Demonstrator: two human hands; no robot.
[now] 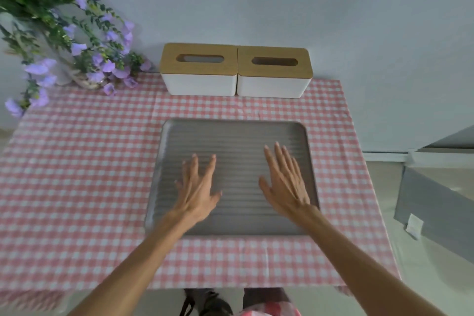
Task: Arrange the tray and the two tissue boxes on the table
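A grey ribbed tray [230, 133] lies flat in the middle of the table. Two white tissue boxes with tan wooden lids stand side by side, touching, at the table's far edge against the wall: the left box [198, 82] and the right box [273, 86]. My left hand [197, 187] hovers over the tray's left half, fingers spread, holding nothing. My right hand [284, 179] is over the tray's right half, fingers straight and together, also holding nothing. Whether the palms touch the tray I cannot tell.
A pink-and-white checked cloth [77, 174] covers the table. Purple artificial flowers [77, 46] stand at the far left corner. A grey box [436, 213] sits on the floor to the right of the table. A pale wall rises behind.
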